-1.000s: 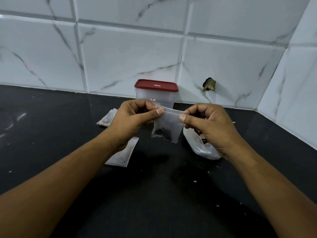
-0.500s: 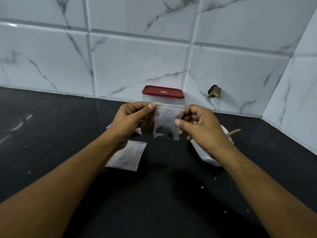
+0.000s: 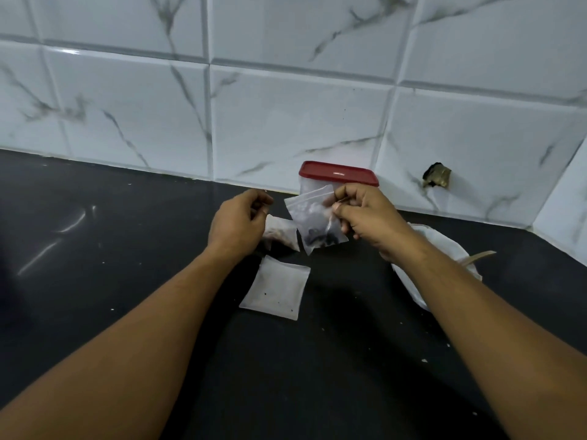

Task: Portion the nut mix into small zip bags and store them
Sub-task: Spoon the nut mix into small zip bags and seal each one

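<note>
My right hand (image 3: 362, 214) pinches a small clear zip bag (image 3: 313, 220) by its right upper side; dark nuts sit at the bag's bottom and it hangs tilted above the black counter. My left hand (image 3: 238, 222) is just left of the bag, fingers curled, holding nothing and apart from it. Behind the bag stands a clear container with a red lid (image 3: 338, 174), lid on. Another small bag with nuts (image 3: 281, 235) lies under my left hand's fingertips. An empty-looking small bag (image 3: 276, 292) lies flat nearer to me.
A large white plastic bag (image 3: 444, 246) with a wooden spoon handle (image 3: 479, 257) sticking out lies under my right forearm. The black counter (image 3: 95, 249) meets a white marble-tile wall at the back and right. A hole in the wall (image 3: 436, 179) is right of the container.
My left hand has let go of the zip bag's top and drawn away to the left. The bag now hangs tilted from my right hand alone. The view has shifted rightward and up.
</note>
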The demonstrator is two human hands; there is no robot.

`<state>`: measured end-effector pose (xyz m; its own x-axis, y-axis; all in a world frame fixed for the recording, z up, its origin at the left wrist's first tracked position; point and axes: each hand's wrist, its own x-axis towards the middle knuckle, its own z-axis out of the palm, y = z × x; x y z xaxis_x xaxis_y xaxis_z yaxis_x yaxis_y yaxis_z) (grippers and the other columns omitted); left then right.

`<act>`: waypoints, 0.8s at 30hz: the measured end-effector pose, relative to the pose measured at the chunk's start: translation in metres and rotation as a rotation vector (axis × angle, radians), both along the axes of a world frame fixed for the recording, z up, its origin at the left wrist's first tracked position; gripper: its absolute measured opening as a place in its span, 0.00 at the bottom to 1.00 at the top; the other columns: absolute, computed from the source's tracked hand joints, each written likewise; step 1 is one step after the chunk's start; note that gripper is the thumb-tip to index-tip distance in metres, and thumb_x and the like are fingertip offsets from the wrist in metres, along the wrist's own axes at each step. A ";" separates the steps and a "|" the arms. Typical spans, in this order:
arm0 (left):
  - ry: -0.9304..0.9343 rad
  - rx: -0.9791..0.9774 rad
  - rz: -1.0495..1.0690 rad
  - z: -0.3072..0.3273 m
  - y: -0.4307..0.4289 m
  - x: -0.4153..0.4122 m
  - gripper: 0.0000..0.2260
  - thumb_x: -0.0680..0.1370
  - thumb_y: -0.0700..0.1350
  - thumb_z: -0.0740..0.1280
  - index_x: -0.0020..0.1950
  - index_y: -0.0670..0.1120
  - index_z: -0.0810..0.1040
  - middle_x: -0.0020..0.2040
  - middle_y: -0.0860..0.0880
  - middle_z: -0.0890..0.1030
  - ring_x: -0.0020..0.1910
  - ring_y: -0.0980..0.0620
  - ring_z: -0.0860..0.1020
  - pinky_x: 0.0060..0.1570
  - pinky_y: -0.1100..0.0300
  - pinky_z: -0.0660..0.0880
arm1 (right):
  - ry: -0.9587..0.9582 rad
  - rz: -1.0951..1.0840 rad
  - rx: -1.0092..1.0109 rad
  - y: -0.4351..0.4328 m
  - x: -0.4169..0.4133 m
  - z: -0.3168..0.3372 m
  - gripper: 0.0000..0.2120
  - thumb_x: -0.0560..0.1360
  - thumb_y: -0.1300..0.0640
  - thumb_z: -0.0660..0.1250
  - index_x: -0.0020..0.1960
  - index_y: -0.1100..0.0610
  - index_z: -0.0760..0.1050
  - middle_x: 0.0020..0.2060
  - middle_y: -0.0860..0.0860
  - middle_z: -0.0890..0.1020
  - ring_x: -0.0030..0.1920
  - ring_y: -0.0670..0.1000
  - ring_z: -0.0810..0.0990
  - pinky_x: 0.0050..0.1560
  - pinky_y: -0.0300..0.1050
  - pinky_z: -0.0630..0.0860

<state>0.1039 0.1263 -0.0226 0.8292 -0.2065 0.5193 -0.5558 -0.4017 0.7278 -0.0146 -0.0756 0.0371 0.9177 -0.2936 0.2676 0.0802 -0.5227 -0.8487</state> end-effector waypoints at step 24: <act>-0.104 0.558 -0.117 -0.008 -0.009 0.004 0.16 0.83 0.47 0.59 0.68 0.58 0.78 0.66 0.55 0.81 0.68 0.49 0.76 0.67 0.40 0.69 | 0.356 0.224 -0.499 0.034 -0.005 -0.022 0.11 0.74 0.45 0.78 0.49 0.51 0.84 0.42 0.47 0.85 0.42 0.47 0.84 0.43 0.44 0.81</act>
